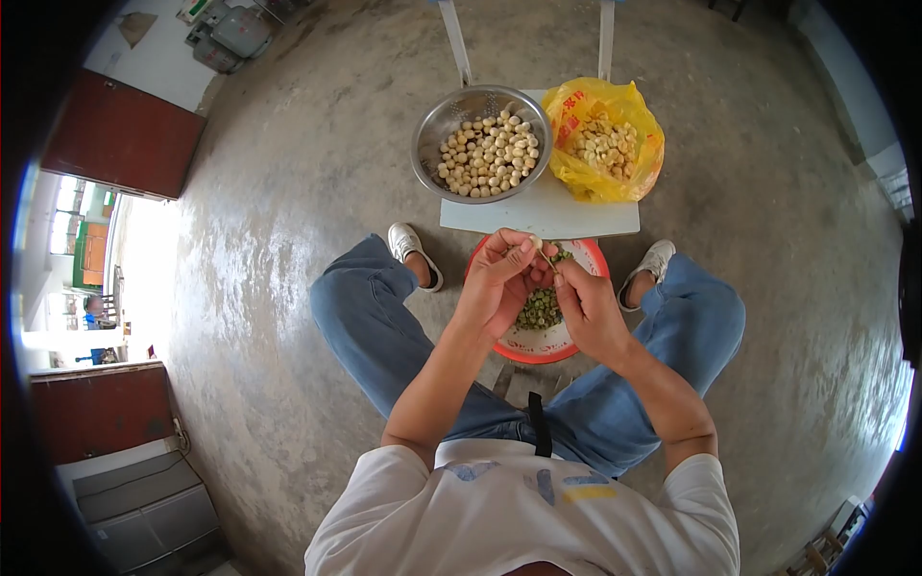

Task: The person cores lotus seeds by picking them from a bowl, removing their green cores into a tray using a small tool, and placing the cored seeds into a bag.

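Note:
My left hand (pixel 506 278) pinches a small pale round piece (pixel 536 243) between thumb and forefinger, above a red-rimmed basin (pixel 540 358). Close beside it on the right, my right hand (pixel 584 305) has its fingers closed at a thin strand that runs down from the piece. Green scraps (pixel 540 309) lie in the basin below both hands. Beyond them, a metal colander (pixel 420 144) holds many pale round pieces (pixel 488 154). To its right stands an open yellow plastic bag (pixel 567 182) with cream-coloured pieces (pixel 605 146) inside.
Colander and bag rest on a white seat (pixel 538 219) with pale legs. My knees and white shoes (pixel 415 252) flank the basin on the grey concrete floor (pixel 279 202). Gas cylinders (pixel 237 34) stand far left, near a dark red door panel (pixel 120 134).

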A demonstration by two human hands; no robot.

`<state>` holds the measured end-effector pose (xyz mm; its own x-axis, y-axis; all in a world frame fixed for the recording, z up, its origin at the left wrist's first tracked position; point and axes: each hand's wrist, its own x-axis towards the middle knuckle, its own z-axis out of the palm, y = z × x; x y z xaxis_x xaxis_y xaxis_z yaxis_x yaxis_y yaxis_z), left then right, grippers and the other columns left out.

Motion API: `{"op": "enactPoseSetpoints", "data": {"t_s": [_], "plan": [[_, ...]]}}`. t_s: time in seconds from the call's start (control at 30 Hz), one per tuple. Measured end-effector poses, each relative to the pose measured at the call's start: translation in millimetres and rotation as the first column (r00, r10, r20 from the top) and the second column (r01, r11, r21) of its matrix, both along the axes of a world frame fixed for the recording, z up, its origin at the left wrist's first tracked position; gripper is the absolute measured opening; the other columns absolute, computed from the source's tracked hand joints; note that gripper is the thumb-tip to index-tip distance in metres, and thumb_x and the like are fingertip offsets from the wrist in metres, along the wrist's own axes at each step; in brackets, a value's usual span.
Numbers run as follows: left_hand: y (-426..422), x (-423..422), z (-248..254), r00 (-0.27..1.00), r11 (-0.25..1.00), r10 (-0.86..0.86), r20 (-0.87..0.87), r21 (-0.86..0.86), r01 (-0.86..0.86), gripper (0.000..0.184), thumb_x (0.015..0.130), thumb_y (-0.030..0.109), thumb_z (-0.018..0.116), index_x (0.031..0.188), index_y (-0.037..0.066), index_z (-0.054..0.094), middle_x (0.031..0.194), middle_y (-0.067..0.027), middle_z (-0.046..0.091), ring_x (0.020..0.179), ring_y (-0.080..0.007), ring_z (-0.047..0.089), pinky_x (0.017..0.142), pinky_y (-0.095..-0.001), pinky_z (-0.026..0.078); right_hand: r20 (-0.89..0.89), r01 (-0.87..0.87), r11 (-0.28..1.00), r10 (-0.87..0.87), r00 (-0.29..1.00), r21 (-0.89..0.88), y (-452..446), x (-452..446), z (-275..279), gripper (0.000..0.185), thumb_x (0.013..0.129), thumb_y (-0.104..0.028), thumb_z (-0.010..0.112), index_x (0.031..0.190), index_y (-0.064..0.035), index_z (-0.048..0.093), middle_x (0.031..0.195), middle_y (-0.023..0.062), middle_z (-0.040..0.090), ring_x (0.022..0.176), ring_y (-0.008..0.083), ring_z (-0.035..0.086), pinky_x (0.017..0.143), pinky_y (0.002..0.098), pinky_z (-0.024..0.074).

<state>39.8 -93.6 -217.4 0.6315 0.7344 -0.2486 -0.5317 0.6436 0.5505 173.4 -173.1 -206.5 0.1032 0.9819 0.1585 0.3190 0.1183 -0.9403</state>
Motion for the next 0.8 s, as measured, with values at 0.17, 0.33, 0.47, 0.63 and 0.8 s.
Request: {"op": "enactPoseSetpoints", "data": {"t_s": [0.17,0.33,0.47,0.63,0.8], "plan": [[1,3,-1,0.999,0.999,0.035,-0.001,-0.002,-0.035,0.003,0.087,0.007,0.059,0.089,0.008,0.056,0.089,-0.0124,0.062,0.071,-0.0125,0.057,0.067,-0.0285,0.050,0.016,-0.006,1.000,0.006,1.000,-0.009,0,3,1,0.003,0.084,0.003,0.048,0.084,0.0005,0.046,0.064,0.0193,0.049,0.057,0.0374,0.053,0.050,0.0356,0.0403],[2,3,-4,0.999,0.999,0.040,-0.007,0.024,-0.040,0.003,0.088,0.007,0.057,0.090,0.008,0.057,0.089,-0.0088,0.062,0.074,-0.0120,0.058,0.071,-0.0311,0.052,0.022,-0.003,1.000,0.004,1.000,-0.014,1,4,-1,0.003,0.084,0.003,0.047,0.086,0.0004,0.047,0.065,0.0197,0.050,0.059,0.0372,0.055,0.051,0.0355,0.0413],[1,4,-6,0.997,0.995,0.071,0.008,0.071,-0.072,0.006,0.087,0.004,0.057,0.092,0.008,0.056,0.090,-0.0104,0.062,0.073,-0.0120,0.059,0.070,-0.0281,0.051,0.031,0.002,0.999,0.000,1.000,-0.046,1,3,-2,0.004,0.084,0.003,0.047,0.086,0.0009,0.048,0.067,0.0198,0.053,0.061,0.0371,0.056,0.052,0.0357,0.0425],[-1,7,-3,0.986,0.970,0.159,-0.046,0.195,-0.147,0.010,0.085,-0.001,0.057,0.091,0.006,0.055,0.090,-0.0128,0.063,0.072,-0.0118,0.059,0.068,-0.0239,0.050,-0.008,0.013,1.000,-0.013,1.000,-0.021,2,0,1,0.004,0.085,0.004,0.045,0.086,0.0021,0.048,0.071,0.0190,0.057,0.063,0.0349,0.059,0.054,0.0349,0.0437],[-8,11,0,0.977,0.949,0.188,-0.097,0.275,-0.155,0.013,0.083,-0.001,0.061,0.091,0.004,0.053,0.091,-0.0135,0.063,0.073,-0.0121,0.059,0.068,-0.0234,0.050,-0.042,0.016,1.000,-0.017,0.999,-0.021,2,0,-4,0.005,0.085,0.004,0.045,0.087,0.0027,0.049,0.073,0.0185,0.058,0.063,0.0334,0.060,0.054,0.0340,0.0444]]}}
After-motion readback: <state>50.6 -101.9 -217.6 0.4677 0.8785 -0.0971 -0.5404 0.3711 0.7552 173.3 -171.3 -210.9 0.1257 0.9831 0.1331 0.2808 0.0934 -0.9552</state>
